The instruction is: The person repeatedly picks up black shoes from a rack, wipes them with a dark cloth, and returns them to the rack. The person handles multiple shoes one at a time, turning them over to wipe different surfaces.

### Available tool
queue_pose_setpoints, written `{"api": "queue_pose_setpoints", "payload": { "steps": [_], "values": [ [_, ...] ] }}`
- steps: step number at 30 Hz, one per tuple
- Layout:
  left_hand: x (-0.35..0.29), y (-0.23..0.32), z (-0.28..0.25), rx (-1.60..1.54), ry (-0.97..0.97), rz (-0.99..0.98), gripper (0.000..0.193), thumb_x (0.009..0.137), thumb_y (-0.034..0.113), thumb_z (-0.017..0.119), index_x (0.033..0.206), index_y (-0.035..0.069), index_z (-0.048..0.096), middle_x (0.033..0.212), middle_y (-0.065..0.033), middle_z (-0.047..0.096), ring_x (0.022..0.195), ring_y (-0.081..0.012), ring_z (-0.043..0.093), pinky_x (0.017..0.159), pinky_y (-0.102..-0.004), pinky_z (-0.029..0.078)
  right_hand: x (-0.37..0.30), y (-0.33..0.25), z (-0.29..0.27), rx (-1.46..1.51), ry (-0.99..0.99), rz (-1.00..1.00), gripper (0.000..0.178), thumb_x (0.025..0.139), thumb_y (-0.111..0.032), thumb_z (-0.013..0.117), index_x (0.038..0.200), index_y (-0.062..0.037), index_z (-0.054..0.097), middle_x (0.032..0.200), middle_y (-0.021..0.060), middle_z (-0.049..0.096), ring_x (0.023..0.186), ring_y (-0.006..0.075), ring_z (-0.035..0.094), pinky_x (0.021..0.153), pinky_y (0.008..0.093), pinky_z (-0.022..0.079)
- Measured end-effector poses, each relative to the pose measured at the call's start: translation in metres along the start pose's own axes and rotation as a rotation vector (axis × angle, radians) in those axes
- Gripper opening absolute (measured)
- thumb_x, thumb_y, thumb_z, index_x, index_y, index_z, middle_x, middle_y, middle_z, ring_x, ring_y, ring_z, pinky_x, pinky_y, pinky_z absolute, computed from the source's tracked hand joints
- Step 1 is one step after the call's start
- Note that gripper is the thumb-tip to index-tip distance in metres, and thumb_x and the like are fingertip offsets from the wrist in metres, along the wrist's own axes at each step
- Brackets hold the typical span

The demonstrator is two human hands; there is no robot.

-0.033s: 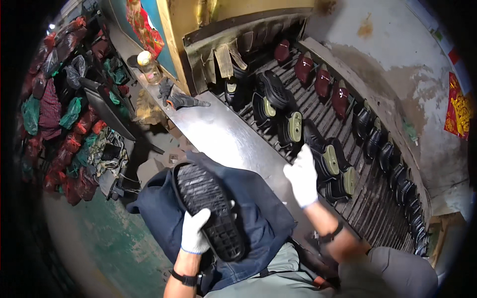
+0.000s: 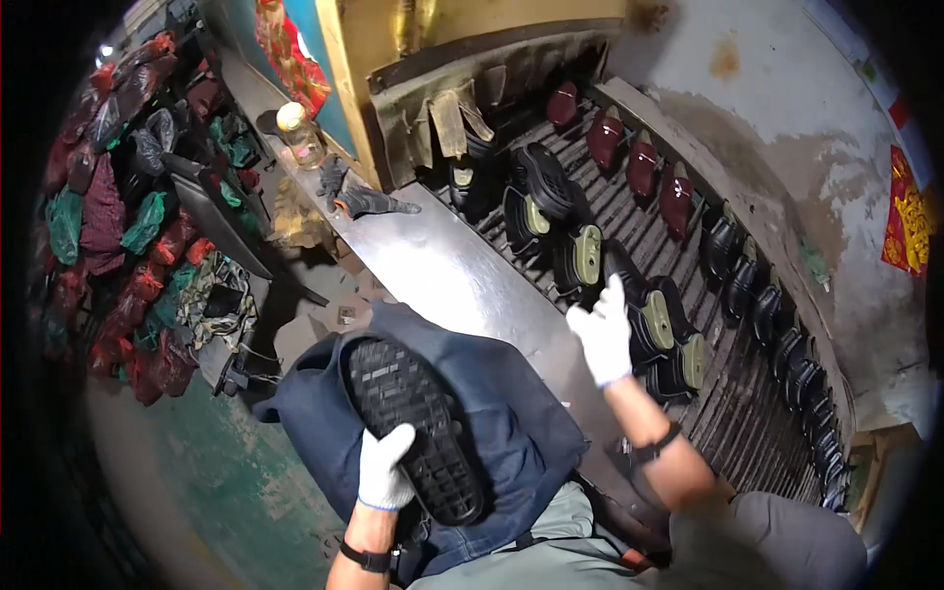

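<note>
My left hand (image 2: pixel 386 470), in a white knitted glove, grips the edge of a black shoe sole (image 2: pixel 405 393). Its tread faces up, and whether an upper is joined beneath is hidden. The sole lies over a dark blue cloth (image 2: pixel 501 413) spread across my lap. My right hand (image 2: pixel 602 339), gloved in white too, hovers at the rack's near edge with fingers apart and nothing visible in it. Closest to it stand black shoes with pale green undersides, one of them a shoe (image 2: pixel 657 320) just right of the fingers.
A metal ledge (image 2: pixel 433 261) runs along the slatted rack (image 2: pixel 728 413). On the ledge lie a dark grey glove (image 2: pixel 369 200) and a jar (image 2: pixel 303 143). Dark red shoes (image 2: pixel 641 162) and a row of black shoes (image 2: pixel 765 305) line the far side. Bagged bundles (image 2: pixel 128 324) pile up left.
My right hand has shifted slightly up and right, its fingers more spread. The sole in my left hand has tilted a little. The whole view has drifted slightly.
</note>
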State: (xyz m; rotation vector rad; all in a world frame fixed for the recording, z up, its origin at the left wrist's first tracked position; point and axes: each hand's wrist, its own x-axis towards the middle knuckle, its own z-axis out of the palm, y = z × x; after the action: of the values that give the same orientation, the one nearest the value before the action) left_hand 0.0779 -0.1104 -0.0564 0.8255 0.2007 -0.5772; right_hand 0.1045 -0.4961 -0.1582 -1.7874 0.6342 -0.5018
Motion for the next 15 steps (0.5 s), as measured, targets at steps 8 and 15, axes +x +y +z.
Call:
{"api": "queue_pose_setpoints", "payload": {
  "steps": [8,15],
  "values": [
    [-0.017,0.045,-0.027,0.569,0.245,0.443,0.073,0.086,0.018,0.090,0.150,-0.002,0.061,0.135,-0.0101,0.073,0.124,-0.0223,0.070,0.111,-0.0387,0.055,0.141,0.021,0.048,-0.078,0.101,0.209,0.080,0.068,-0.001,0.092,0.143,-0.0019,0.065,0.124,0.0092,0.074,0.110,0.0261,0.070,0.099,0.0411,0.059],
    [0.004,0.078,-0.034,0.550,0.206,0.382,0.058,0.096,0.011,0.083,0.149,-0.001,0.064,0.134,-0.0079,0.074,0.123,-0.0177,0.068,0.111,-0.0350,0.053,0.120,0.000,-0.008,0.972,-0.312,0.780,0.037,0.094,-0.019,0.072,0.129,-0.0055,0.070,0.119,0.0175,0.079,0.107,0.0399,0.077,0.100,0.0652,0.062]
  ]
}}
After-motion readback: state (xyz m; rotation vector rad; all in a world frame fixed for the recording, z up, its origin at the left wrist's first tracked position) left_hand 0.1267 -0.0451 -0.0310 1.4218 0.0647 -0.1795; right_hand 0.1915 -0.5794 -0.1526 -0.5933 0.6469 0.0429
